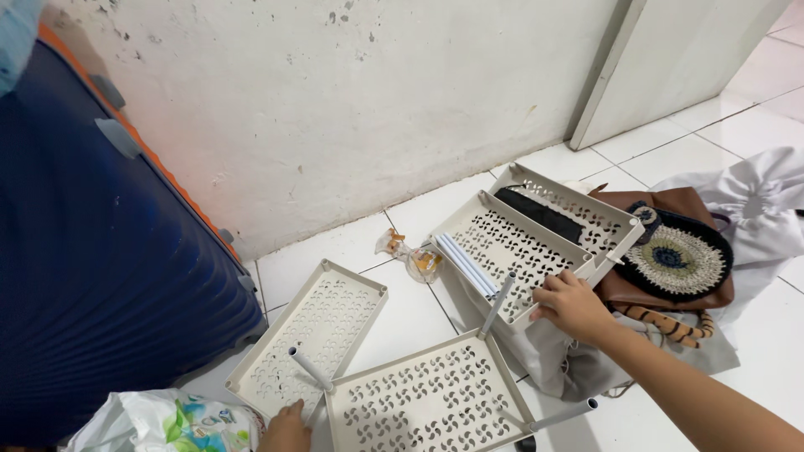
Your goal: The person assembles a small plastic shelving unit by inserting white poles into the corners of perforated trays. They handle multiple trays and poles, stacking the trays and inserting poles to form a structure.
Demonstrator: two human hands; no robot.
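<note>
- We are looking down at a white tiled floor with dark grout lines, where it meets a scuffed white plaster wall whose paint is chipped near the top.
- At the upper right of the view a pale door panel stands at the end of the wall, its frame reaching the tiles.
- A large dark blue ribbed suitcase with orange trim fills the left side, close to the wall.
- Our right hand has its fingers curled over the near rim of a cream perforated shelf tray, gripping it; a bundle of white rods lies inside that tray.
- A second tray lies just behind the first, holding a black strip.
- Our left hand sits at the bottom edge, touching the corner of the nearest tray, which has upright posts; we cannot tell how its fingers are set.
- Another tray lies flat just beside it, near the suitcase.
- A brown bag with a crocheted round patch rests on white cloth at the right.
- A crumpled printed plastic bag lies at the lower left.
</note>
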